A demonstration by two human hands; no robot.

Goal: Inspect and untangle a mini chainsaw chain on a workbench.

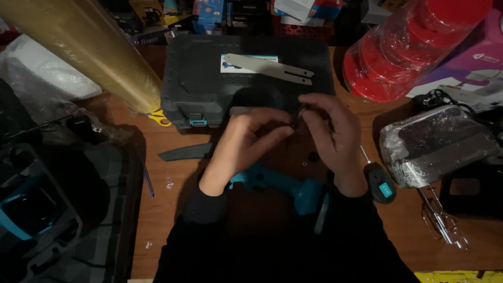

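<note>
My left hand (242,144) and my right hand (331,137) meet above the wooden table, fingertips pinched together on a small dark part (296,121) that is too dim to identify. Below my wrists lies a teal and black power tool (285,187). Behind the hands sits a shut dark grey tool case (204,84) with a teal latch. On its lid rests a flat grey metal guide bar (272,68).
A dark flat cover piece (186,152) lies left of my hands. A screwdriver (378,181) lies to the right, beside a plastic-wrapped hand mixer (437,144) and its beaters (441,220). Wrapped red discs (398,52) stand at back right, a large film roll (84,47) at back left, an open black case (57,209) at left.
</note>
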